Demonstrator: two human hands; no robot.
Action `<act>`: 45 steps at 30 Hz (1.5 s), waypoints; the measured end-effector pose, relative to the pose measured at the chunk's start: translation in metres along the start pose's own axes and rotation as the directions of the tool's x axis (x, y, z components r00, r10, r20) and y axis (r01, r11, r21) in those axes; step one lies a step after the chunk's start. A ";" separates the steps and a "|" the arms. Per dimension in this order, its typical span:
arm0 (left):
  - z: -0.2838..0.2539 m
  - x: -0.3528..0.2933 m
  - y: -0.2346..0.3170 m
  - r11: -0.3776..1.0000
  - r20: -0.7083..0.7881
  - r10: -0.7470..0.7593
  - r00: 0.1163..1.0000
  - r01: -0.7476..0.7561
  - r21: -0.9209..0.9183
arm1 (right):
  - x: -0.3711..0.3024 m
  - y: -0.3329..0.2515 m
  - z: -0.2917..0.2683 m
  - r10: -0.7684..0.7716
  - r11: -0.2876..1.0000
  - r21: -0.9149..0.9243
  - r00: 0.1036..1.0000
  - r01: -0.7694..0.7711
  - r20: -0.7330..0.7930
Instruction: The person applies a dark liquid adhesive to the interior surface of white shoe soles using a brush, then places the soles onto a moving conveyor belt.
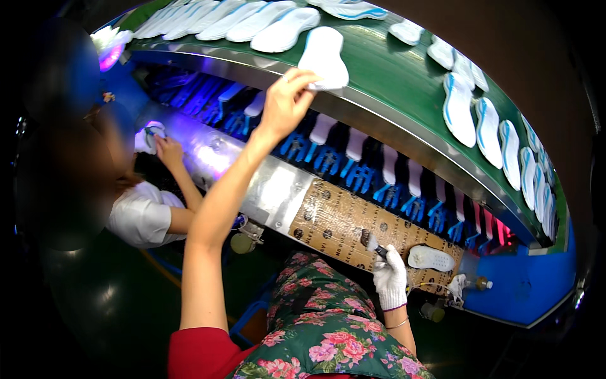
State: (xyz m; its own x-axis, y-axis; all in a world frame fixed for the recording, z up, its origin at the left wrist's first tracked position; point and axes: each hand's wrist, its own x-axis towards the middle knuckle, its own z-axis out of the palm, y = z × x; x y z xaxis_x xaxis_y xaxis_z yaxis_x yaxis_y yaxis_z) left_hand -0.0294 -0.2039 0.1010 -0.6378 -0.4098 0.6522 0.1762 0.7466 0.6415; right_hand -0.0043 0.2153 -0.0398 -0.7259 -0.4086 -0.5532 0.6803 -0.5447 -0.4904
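My bare left hand reaches up to the edge of the green conveyor belt. Its fingers pinch the near end of a white shoe sole. My right hand, in a white knit glove, is closed around the dark handle of a small brush, bristles pointing up and left over the cardboard-covered bench. Just right of that glove, another pale sole lies on the cardboard. Rows of white soles with blue edging rest along the belt.
Below the belt runs a rack of blue holders carrying pale strips. At left, a co-worker in a white sleeve handles a white piece. A small bottle stands at the bench's right end, beside a blue panel.
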 end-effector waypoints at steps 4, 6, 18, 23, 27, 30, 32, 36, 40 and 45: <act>-0.033 -0.052 0.032 0.985 -0.144 0.165 0.976 -0.169 -0.017 | 0.002 -0.012 0.019 0.016 0.999 0.039 0.996 -0.020 0.084; -0.057 -0.075 0.041 0.972 -0.253 0.236 0.938 -0.229 0.056 | -0.002 -0.022 0.033 0.007 0.996 0.083 0.991 -0.018 0.133; 0.008 -0.178 0.073 0.075 0.477 -0.696 0.536 0.716 -0.694 | -0.051 -0.056 0.080 -0.119 0.979 -0.109 0.914 0.173 0.388; 0.079 -0.233 0.093 -0.333 0.822 -0.518 0.236 0.830 -0.448 | -0.064 -0.052 0.104 -0.067 0.883 -0.396 0.901 0.254 0.429; 0.073 -0.260 0.139 -0.476 0.905 -0.357 0.233 0.788 -0.391 | -0.060 -0.058 0.100 -0.152 0.735 -0.520 0.853 0.435 0.500; 0.068 -0.282 0.147 -0.712 0.931 0.015 0.364 0.658 -0.246 | -0.058 -0.062 0.093 -0.221 0.610 -0.563 0.802 0.557 0.555; 0.070 -0.283 0.146 -0.812 0.898 0.075 0.433 0.549 -0.197 | -0.055 -0.064 0.093 -0.229 0.551 -0.593 0.790 0.587 0.569; 0.071 -0.235 0.164 -0.807 0.904 -0.144 0.402 0.481 -0.342 | -0.056 -0.066 0.108 -0.327 0.421 -0.563 0.698 0.711 0.637; 0.083 -0.217 0.172 -0.673 0.823 -0.285 0.492 0.508 -0.537 | -0.054 -0.073 0.117 -0.378 0.132 -0.520 0.527 0.844 0.761; 0.100 -0.216 0.183 -0.351 0.723 -0.496 0.482 0.650 -0.674 | -0.046 -0.080 0.125 -0.430 -0.121 -0.411 0.325 0.904 0.842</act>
State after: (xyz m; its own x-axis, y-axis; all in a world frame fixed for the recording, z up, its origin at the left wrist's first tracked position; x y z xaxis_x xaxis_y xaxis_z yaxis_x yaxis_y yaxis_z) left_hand 0.0654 0.0735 0.0369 -0.9364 -0.1888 -0.2958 0.0290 -0.8817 0.4709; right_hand -0.0379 0.1860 0.1092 -0.6138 -0.5155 0.5979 -0.6969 -0.0022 -0.7172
